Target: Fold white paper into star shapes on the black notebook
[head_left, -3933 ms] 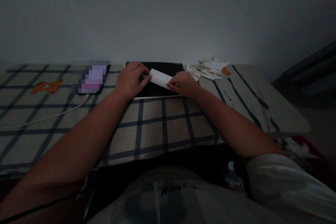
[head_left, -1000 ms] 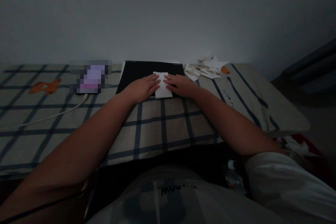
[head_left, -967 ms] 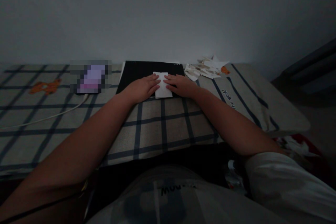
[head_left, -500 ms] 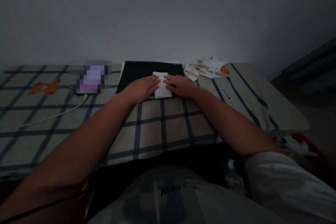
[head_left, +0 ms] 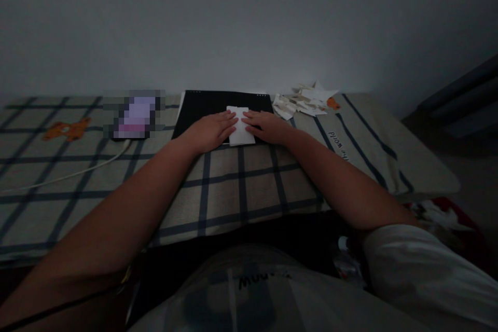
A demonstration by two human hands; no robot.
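Observation:
A small folded white paper (head_left: 241, 135) lies on the near part of a flat black notebook or folder (head_left: 206, 105). My left hand (head_left: 212, 130) rests palm down on the black cover, its fingers stretched out so that the tips touch the paper's left side. From the right, my right hand (head_left: 268, 127) lies flat too, fingertips on the paper's right side. Neither hand grips anything. The undersides of both hands are hidden.
A phone (head_left: 137, 116) with a blurred screen lies at left, a white cable (head_left: 97, 165) plugged in. Torn or folded paper pieces (head_left: 301, 101) are piled right of the notebook. A checked cloth (head_left: 225, 181) covers the table. A clear bottle (head_left: 348, 262) stands below its front edge.

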